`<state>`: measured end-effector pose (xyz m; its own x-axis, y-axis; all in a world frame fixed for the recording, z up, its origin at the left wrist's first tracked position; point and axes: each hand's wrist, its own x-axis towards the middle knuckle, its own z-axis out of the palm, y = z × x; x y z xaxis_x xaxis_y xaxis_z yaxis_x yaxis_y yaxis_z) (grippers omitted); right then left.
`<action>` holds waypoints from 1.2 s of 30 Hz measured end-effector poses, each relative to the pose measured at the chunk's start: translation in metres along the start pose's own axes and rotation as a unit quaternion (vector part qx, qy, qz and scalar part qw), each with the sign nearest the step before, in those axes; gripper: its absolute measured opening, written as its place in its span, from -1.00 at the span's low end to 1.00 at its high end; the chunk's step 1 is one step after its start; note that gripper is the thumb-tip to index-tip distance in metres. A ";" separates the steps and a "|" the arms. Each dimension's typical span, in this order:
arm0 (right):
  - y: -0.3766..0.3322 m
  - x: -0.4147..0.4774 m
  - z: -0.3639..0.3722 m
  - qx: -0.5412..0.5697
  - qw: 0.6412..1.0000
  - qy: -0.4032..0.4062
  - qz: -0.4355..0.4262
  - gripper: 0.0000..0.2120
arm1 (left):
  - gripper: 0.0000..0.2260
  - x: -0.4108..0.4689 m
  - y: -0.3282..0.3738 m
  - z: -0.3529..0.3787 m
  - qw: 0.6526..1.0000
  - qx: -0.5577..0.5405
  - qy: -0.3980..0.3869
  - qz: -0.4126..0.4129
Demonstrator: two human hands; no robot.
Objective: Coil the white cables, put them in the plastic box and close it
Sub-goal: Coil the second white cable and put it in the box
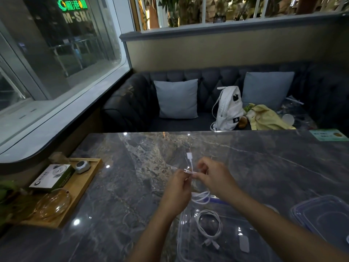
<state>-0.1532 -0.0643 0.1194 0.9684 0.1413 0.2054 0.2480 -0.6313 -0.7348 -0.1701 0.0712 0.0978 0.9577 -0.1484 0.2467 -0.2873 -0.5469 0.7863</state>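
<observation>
Head view: left hand [177,188] and right hand [213,176] are pinching a white cable [190,165] between them; coiled cable [208,224] is lying inside the plastic box [184,241].

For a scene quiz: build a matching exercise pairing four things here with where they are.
Things:
1. coiled white cable
2. white backpack
3. box lid
4. white cable being coiled

Places:
A. on the sofa
B. on the table at the right
C. between the left hand and the right hand
D. inside the plastic box

Pairs: 1-D, 2-A, 3-B, 4-C
</observation>
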 end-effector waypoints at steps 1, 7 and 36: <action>0.001 0.001 -0.001 0.005 1.000 -0.005 0.007 -0.76 | -0.88 -0.001 0.002 0.000 0.999 -0.035 -0.025 0.006; 0.006 0.003 -0.011 -0.018 0.992 -0.112 -0.051 -0.45 | -0.70 -0.005 0.005 0.005 0.977 -0.203 -0.014 -0.060; 0.045 -0.016 -0.046 0.161 0.972 -0.170 -0.001 -0.81 | -0.78 0.001 0.018 0.015 0.701 -0.579 -0.108 -0.403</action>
<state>-0.1585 -0.1302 0.1133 0.9072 0.4201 0.0224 0.1921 -0.3662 -0.9105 -0.1743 0.0488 0.1033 0.7611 -0.3658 -0.5357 0.6468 0.4906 0.5839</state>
